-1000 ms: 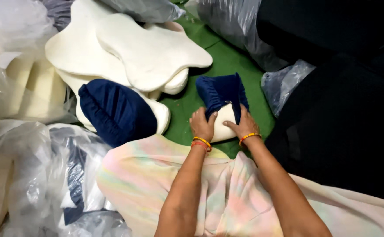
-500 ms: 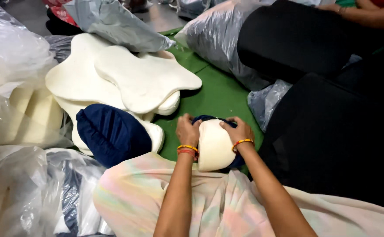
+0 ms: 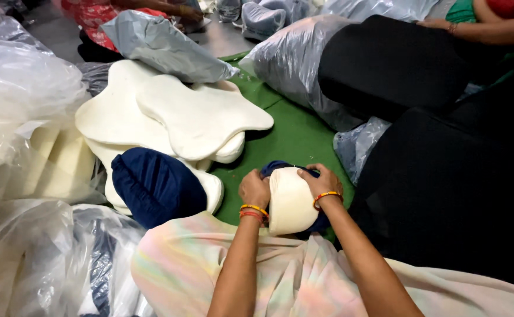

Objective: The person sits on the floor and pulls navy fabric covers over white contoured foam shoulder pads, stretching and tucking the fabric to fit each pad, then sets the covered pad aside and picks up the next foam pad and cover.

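Note:
My left hand [image 3: 253, 189] and my right hand [image 3: 323, 181] grip a cream foam pillow [image 3: 290, 202] from both sides, just above my lap. A dark blue fabric cover [image 3: 282, 167] is bunched over the pillow's far end and hangs under it. Both wrists wear orange bangles. To the left lies a second pillow in a dark blue cover [image 3: 157, 185], resting on a stack of bare cream foam pillows [image 3: 174, 120].
A green mat [image 3: 295, 138] lies under the work. Clear plastic bags [image 3: 28, 94] with foam pile up at left. Grey and black bags [image 3: 386, 64] stand at right. Another person's arm [image 3: 491, 29] shows top right, and a grey bag [image 3: 163, 50] behind the stack.
The pillow has been turned so its bare cream end faces me, and the blue cover now sits on its far end. The view has tipped up, showing more of the room behind.

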